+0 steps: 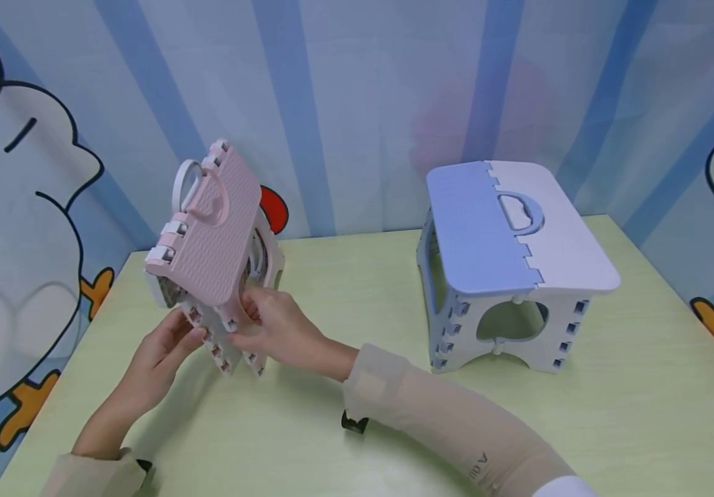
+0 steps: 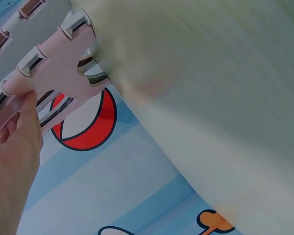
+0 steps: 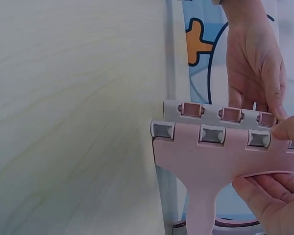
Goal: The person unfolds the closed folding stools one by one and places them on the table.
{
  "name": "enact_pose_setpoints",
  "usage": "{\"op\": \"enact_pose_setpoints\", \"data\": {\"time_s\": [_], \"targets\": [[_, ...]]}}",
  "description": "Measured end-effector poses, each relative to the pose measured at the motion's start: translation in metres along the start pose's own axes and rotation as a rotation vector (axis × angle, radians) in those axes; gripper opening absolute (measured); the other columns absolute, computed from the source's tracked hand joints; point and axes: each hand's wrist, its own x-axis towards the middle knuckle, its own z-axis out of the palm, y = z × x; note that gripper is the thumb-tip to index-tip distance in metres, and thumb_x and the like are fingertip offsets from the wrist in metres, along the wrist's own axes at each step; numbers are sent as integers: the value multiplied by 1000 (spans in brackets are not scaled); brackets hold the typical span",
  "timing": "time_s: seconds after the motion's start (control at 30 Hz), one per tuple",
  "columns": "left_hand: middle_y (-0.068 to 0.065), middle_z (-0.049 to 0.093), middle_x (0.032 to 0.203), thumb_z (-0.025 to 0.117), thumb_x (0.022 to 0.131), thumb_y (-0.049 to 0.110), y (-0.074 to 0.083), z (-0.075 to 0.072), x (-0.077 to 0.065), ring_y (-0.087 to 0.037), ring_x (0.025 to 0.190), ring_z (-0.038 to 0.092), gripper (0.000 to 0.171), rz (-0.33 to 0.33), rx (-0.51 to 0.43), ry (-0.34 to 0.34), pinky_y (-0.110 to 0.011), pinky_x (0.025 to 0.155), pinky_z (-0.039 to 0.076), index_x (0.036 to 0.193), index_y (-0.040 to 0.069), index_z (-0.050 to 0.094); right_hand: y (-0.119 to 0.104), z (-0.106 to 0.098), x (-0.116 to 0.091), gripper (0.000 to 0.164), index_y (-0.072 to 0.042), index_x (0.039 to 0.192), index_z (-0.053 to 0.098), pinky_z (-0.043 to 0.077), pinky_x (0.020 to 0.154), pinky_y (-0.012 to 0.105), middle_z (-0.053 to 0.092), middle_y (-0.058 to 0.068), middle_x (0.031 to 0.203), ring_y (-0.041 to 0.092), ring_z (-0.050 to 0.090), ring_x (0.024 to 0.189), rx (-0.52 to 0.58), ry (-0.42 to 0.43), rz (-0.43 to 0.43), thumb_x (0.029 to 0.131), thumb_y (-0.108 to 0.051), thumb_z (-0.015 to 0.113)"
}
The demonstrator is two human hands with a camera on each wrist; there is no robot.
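A pink and white folding stool (image 1: 220, 228) stands partly folded at the left of the table, its top bent along the middle and its white carry handle (image 1: 186, 186) sticking up. My left hand (image 1: 152, 366) grips the near white side panel from the left. From the right, my right hand (image 1: 282, 328) holds the pink leg panel (image 3: 201, 152), fingers curled through its opening and thumb on the hinged edge. In the right wrist view the white and pink panels lie close side by side. Most of my left fingertips are hidden behind the stool.
A blue and white folding stool (image 1: 512, 228) stands unfolded and upright on the right half of the light green table (image 1: 357, 297). Behind the table hangs a blue striped backdrop (image 1: 363, 117) with cartoon figures at both sides.
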Motion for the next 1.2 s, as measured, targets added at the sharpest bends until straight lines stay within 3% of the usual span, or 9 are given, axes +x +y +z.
{"op": "enact_pose_setpoints", "data": {"time_s": [1.2], "targets": [[-27,45,143,45,107,9,1,0,1,8,120,48,49,-2,-23,-6,-11,93,43,154,1,31,4,-12,-9,31,-5,109,61,50,78,15,63,-3,101,8,60,92,7,9,23,86,-14,80]]}}
